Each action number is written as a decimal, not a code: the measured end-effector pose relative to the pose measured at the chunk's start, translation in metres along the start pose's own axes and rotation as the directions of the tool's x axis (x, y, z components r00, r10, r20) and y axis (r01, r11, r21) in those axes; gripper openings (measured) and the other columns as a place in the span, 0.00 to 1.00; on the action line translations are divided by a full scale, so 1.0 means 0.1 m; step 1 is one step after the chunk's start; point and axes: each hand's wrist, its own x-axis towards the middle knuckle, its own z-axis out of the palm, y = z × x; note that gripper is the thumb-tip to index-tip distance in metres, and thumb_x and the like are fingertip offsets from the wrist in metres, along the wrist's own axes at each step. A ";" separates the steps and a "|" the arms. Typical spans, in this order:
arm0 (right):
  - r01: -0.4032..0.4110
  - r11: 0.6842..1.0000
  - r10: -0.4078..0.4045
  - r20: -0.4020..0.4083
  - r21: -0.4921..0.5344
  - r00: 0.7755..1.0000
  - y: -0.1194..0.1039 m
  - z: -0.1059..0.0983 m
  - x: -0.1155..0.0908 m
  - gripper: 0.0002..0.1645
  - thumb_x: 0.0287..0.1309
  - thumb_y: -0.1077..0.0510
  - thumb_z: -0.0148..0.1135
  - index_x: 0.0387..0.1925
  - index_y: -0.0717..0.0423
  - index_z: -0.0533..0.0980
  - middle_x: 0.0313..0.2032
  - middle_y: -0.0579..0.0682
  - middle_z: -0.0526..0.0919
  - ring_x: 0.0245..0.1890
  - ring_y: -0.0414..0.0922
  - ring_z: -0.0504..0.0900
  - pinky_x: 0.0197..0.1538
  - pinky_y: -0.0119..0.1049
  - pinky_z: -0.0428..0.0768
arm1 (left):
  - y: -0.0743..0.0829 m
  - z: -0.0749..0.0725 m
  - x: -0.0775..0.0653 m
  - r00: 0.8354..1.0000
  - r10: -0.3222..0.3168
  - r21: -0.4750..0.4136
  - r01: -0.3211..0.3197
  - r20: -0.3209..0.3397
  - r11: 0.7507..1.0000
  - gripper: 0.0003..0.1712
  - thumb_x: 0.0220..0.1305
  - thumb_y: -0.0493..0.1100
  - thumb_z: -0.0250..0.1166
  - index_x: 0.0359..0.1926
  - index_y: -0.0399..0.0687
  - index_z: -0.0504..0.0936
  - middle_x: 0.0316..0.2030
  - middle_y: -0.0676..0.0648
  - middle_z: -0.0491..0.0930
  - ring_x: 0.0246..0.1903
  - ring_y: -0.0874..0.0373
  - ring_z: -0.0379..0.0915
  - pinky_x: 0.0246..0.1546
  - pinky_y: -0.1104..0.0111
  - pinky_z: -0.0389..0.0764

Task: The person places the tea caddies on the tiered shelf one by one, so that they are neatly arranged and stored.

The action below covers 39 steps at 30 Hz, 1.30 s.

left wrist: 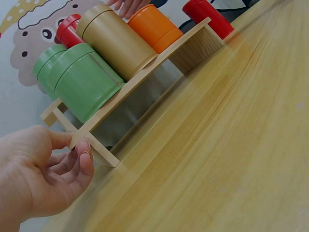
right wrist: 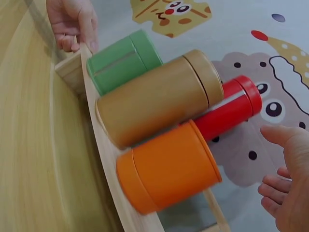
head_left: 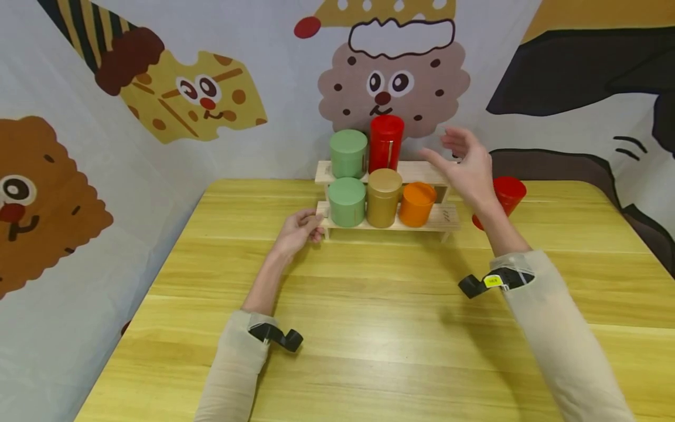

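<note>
A two-step wooden rack [head_left: 447,218] stands toward the back of the table. My left hand [head_left: 296,234] pinches the left end of its lower step, thumb above and fingers beneath. That step bears a green canister [head_left: 346,204], a gold canister [head_left: 383,200] and an orange canister [head_left: 418,205]. On the upper step are another green canister [head_left: 348,155] and a tall red canister [head_left: 386,142]. Raised by the upper step's right end, my right hand [head_left: 469,167] holds nothing, its thumb apart from its fingers. In the right wrist view, this hand [right wrist: 292,179] is apart from the canisters.
Another red canister [head_left: 510,193] is on the table [head_left: 369,328] right of the rack, partly hidden by my right wrist. Close behind the table hangs a cartoon-printed cloth [head_left: 285,76]. Each wrist wears a black strap [head_left: 274,335].
</note>
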 end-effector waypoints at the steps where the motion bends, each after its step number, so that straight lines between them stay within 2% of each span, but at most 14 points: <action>1: 0.002 1.000 -0.002 -0.004 -0.010 1.000 0.02 -0.02 -0.01 0.46 0.60 0.38 0.70 0.72 0.53 0.65 0.67 0.52 0.73 0.66 0.48 0.70 0.73 0.43 0.65 | 0.00 0.00 0.00 1.000 0.000 -0.001 0.000 0.000 1.000 0.28 0.77 0.41 0.58 0.69 0.29 0.65 0.35 0.42 0.80 0.27 0.60 0.77 0.30 0.73 0.82; 10: 0.010 0.999 -0.012 -0.068 -0.032 0.998 0.19 -0.25 -0.05 0.43 0.61 0.41 0.71 0.70 0.56 0.67 0.64 0.56 0.75 0.65 0.50 0.72 0.71 0.35 0.66 | -0.01 0.00 -0.01 1.000 -0.002 -0.007 0.002 0.005 1.000 0.26 0.77 0.40 0.57 0.68 0.29 0.66 0.34 0.42 0.80 0.27 0.59 0.77 0.30 0.74 0.82; 16: -0.018 0.996 0.009 -0.104 -0.085 0.995 0.32 -0.40 -0.07 0.43 0.61 0.41 0.70 0.70 0.54 0.67 0.64 0.57 0.75 0.65 0.51 0.72 0.71 0.37 0.66 | 0.00 0.01 0.00 1.000 -0.002 -0.008 0.002 0.010 1.000 0.25 0.77 0.40 0.57 0.67 0.29 0.66 0.34 0.42 0.80 0.27 0.59 0.77 0.31 0.73 0.83; 28: -0.059 0.983 0.040 -0.111 -0.173 0.993 0.58 -0.67 -0.16 0.43 0.63 0.42 0.68 0.72 0.56 0.65 0.67 0.59 0.72 0.67 0.55 0.69 0.73 0.38 0.64 | 0.00 0.02 -0.01 1.000 -0.006 -0.010 0.006 0.005 1.000 0.27 0.77 0.41 0.57 0.69 0.29 0.66 0.34 0.43 0.80 0.28 0.59 0.77 0.32 0.72 0.83; 39: -0.151 0.966 0.133 -0.099 -0.211 0.986 0.83 -0.87 -0.25 0.45 0.65 0.40 0.64 0.74 0.56 0.60 0.70 0.61 0.66 0.69 0.59 0.64 0.75 0.50 0.61 | 0.00 0.00 -0.01 1.000 -0.005 -0.014 0.005 0.007 1.000 0.27 0.77 0.41 0.57 0.69 0.29 0.65 0.35 0.42 0.80 0.28 0.59 0.77 0.31 0.73 0.83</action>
